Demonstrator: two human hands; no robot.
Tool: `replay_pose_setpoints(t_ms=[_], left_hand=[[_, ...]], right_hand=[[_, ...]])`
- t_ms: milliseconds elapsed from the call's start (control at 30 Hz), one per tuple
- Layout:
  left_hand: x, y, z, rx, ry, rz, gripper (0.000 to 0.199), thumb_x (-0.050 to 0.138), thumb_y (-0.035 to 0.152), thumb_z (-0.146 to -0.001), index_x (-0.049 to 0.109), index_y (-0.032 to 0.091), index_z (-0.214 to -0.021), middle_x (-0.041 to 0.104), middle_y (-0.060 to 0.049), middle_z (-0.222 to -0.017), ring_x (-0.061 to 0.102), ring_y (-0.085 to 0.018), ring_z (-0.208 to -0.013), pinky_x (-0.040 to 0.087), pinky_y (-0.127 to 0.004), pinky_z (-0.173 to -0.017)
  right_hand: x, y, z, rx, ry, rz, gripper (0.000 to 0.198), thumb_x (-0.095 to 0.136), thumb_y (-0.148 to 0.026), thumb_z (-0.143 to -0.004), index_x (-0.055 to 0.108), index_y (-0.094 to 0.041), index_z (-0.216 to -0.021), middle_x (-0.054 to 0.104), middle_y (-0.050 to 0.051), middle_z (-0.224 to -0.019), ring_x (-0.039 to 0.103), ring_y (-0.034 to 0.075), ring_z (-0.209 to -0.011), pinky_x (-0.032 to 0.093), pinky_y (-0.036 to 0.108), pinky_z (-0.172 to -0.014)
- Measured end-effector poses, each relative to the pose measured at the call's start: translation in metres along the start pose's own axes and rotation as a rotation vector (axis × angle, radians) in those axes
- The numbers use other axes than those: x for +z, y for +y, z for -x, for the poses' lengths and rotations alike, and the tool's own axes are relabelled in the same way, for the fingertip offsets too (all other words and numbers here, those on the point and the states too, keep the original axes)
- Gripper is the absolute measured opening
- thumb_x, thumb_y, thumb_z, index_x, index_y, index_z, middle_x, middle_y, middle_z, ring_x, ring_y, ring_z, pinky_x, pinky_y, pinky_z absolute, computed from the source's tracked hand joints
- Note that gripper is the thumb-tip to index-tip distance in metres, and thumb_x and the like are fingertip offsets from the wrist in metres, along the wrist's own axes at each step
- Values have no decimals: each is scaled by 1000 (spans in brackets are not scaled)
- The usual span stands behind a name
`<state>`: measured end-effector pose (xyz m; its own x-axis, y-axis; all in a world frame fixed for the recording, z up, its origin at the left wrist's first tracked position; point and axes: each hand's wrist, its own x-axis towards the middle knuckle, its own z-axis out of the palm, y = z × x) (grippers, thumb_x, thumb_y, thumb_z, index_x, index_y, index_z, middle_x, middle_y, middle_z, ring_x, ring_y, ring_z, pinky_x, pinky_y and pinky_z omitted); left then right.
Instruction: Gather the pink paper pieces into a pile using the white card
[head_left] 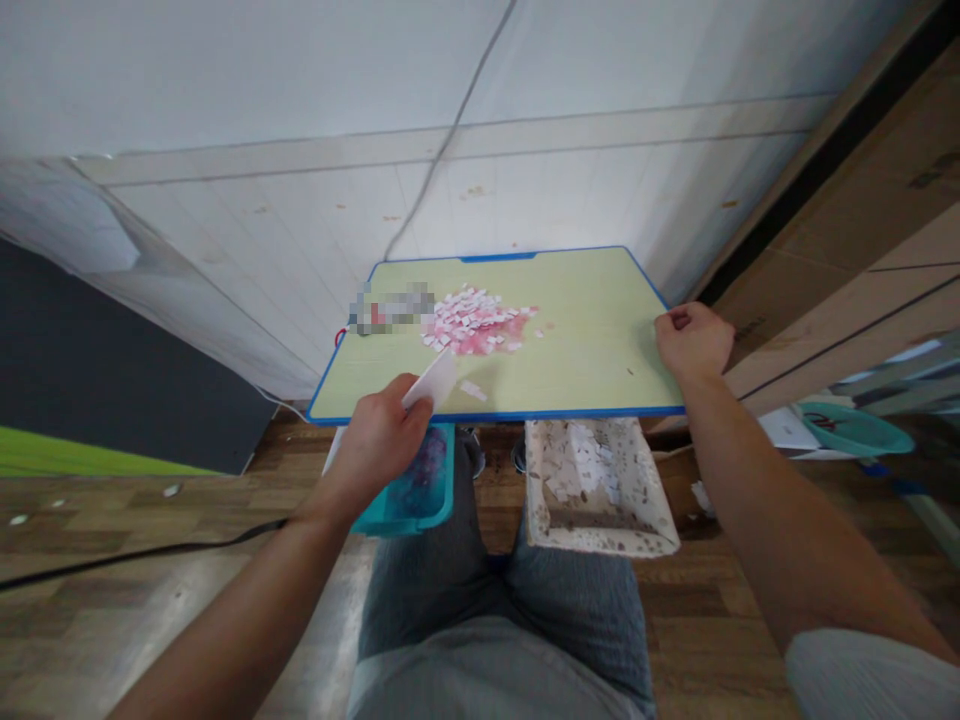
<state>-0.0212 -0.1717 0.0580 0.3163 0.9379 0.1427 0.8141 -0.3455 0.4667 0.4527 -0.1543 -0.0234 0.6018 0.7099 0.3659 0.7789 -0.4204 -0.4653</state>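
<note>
My left hand (382,430) is closed around a flat white card (435,378), tilted over the front left part of a small yellow-green table (592,350) with a blue rim. Just beyond the card lies a heap of small white and pink pieces (472,318), on a pink stain. A few white pieces (472,390) sit apart near the front edge. My right hand (695,342) rests at the table's right edge with its fingers curled. Whether anything is inside those fingers is hidden.
Below the front edge are a teal bin (409,522) on the left and a stained white bin (604,540) with scraps on the right. A blurred-out object (394,308) lies at the table's left. Cardboard (840,210) stands on the right; a wall (570,190) is behind.
</note>
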Motion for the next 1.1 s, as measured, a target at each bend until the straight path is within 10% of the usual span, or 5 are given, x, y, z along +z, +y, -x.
replay_pose_setpoints(t_ms=[833,1100], left_hand=[[55,85,-13,102,-104,38,17,41,31,-99,53,21,-92,63,-5,-77,60,-21,-71,34,-30,-64],[50,103,-1,256,-402,243,22,45,37,-98,57,21,-89,59,0,-71,54,-16,-64,34,-28,-60]], right_hand=[[6,4,-6,51,182,-74,22,57,-31,-85,73,-19,-92,75,12,-87,69,29,-83,52,41,-80],[4,3,-5,59,178,-93,23,57,-31,-85,74,-19,-94,75,12,-87,69,30,-83,53,42,-79]])
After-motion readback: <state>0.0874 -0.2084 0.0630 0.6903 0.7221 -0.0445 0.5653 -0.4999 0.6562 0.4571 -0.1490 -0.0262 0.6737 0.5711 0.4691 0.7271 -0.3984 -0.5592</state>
